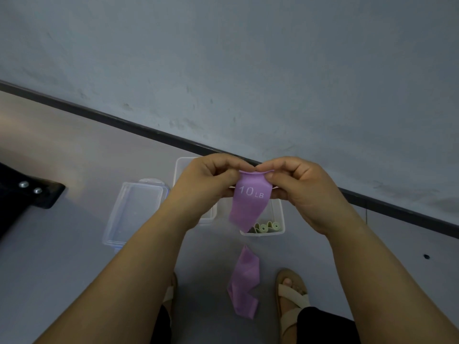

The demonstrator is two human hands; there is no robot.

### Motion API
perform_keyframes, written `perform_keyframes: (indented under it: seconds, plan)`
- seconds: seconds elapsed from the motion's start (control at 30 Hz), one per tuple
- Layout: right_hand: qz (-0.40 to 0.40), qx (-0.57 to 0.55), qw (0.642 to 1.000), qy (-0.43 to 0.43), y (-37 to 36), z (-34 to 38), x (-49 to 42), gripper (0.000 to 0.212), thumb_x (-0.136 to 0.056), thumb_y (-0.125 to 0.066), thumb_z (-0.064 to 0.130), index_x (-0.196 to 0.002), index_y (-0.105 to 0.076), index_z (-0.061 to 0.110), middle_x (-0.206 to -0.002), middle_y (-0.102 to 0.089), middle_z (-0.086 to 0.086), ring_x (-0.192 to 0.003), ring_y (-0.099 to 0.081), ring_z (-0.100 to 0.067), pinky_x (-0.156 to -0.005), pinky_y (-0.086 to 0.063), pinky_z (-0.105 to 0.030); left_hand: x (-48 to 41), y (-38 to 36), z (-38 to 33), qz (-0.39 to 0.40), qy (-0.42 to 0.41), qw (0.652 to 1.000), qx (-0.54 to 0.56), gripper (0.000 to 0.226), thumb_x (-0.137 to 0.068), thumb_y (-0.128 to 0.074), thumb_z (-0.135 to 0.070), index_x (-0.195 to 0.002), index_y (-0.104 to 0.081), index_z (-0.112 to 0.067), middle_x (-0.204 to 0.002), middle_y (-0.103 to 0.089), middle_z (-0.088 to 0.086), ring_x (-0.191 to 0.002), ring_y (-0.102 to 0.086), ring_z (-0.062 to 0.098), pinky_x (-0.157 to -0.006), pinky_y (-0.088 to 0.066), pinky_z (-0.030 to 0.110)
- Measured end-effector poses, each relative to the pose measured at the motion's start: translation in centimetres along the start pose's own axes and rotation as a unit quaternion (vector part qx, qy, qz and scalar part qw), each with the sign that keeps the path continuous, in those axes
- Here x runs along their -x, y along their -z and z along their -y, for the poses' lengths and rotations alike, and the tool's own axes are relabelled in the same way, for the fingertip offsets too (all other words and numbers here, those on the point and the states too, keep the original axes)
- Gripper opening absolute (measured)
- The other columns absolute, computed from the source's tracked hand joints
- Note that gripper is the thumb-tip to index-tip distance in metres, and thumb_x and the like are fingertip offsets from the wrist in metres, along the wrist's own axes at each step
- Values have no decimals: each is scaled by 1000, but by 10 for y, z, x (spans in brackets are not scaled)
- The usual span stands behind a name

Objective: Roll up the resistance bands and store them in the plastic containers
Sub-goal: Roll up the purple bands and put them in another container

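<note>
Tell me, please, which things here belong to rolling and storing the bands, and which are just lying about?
Job: purple band, pinched by left hand and right hand; container holding rolled green bands; second clear container; clear lid.
Lying about: black fitting with two bolts; sandals.

lilac band (248,199), pale green rolls (263,228), beige sandals (291,299)

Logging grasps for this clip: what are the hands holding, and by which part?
Both hold the purple band by its top end: left hand pinches the left corner, right hand the right corner.
</note>
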State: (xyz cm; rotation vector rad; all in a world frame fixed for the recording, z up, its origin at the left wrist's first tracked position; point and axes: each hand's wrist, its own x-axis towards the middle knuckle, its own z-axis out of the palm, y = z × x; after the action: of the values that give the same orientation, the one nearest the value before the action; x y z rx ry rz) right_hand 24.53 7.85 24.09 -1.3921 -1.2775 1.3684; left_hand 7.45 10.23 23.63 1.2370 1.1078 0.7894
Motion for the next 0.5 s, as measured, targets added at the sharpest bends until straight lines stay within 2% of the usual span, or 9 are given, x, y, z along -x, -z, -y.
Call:
perform_keyframes:
  seconds: [0.1,0.2,0.37,0.5]
  plan:
    - [-13,44,999,26,-1,-1,1,27,-89,-55,7,-81,-69,29,-81,-72,9,-77,-69,-10,-67,-56,-22,0,-1,0,2,5,1000,-6,16,-87,-59,-8,-84,-72,-17,-81,-72,-3,-78,-69,13,-69,-58,25]
    - [-15,56,997,50,-3,-2,2,30,-89,-55,3,-80,-69,29,-78,-71,14,-75,-68,-7,-64,-54,-16,1,-1,-1,-5,2,1000,-18,5,-79,-68,-12,-83,-71,-14,-72,-72,-2,-68,-68,10,-64,-57,22]
    - [-15,73,995,61,-4,-3,1,30,-89,-54,3,-81,-69,28,-77,-70,20,-75,-68,-4,-63,-52,-13,-1,-2,0,-23,13,999,-21,11,-78,-71,-12,-87,-71,-19,-71,-73,-3,-67,-69,9,-61,-57,20]
    - [-16,50,998,42,-3,-5,0,29,-89,-53,2,-90,-66,28,-80,-71,8,-77,-69,-8,-65,-54,-18,-1,-2,0,-33,6,999,-27,12,-78,-70,-10,-79,-70,-22,-64,-71,-9,-63,-68,5,-60,-56,19]
